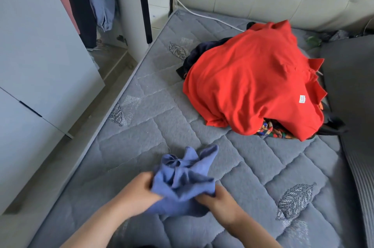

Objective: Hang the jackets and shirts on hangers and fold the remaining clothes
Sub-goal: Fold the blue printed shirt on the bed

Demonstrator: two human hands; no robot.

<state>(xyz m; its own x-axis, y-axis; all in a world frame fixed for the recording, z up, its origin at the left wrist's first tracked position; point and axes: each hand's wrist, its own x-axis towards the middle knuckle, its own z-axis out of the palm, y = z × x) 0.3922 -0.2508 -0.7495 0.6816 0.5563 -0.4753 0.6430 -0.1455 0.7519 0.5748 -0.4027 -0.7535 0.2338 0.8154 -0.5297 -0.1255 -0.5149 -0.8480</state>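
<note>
Blue garment (183, 179) is bunched up (kind unclear).

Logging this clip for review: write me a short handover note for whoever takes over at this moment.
Left hand: grips the crumpled blue garment at its left side.
Right hand: grips the same garment at its right side.
Things: the blue garment is bunched low over the mattress. A red shirt tops a pile further back, over a dark garment and a patterned garment.
Done: no folded clothes in view; clothes hang in the wardrobe.
Left: fold the blue garment, then sort the pile.
</note>
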